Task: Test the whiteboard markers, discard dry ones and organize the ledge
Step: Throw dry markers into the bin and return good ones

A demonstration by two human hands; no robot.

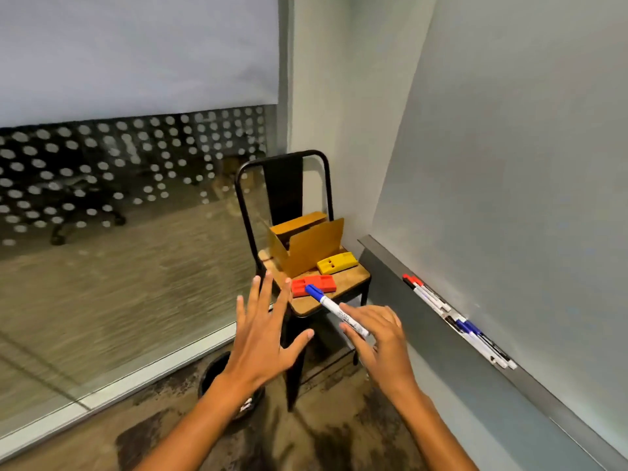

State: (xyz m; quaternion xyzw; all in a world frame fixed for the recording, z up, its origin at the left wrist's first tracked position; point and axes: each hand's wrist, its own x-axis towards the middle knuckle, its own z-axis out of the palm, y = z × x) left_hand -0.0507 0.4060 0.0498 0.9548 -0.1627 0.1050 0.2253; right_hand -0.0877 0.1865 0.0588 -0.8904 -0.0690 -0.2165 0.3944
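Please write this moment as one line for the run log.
left hand: open, holds nothing | right hand: holds blue-capped marker | marker: capped | ledge: more markers remain

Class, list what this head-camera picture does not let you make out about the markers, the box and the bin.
- Cardboard box: its raised flap hides its contents.
- Black bin: left hand and forearm cover its inside.
- Blue-capped marker: print too small; right hand hides its end.
- Ledge: overlapping markers, uncountable.
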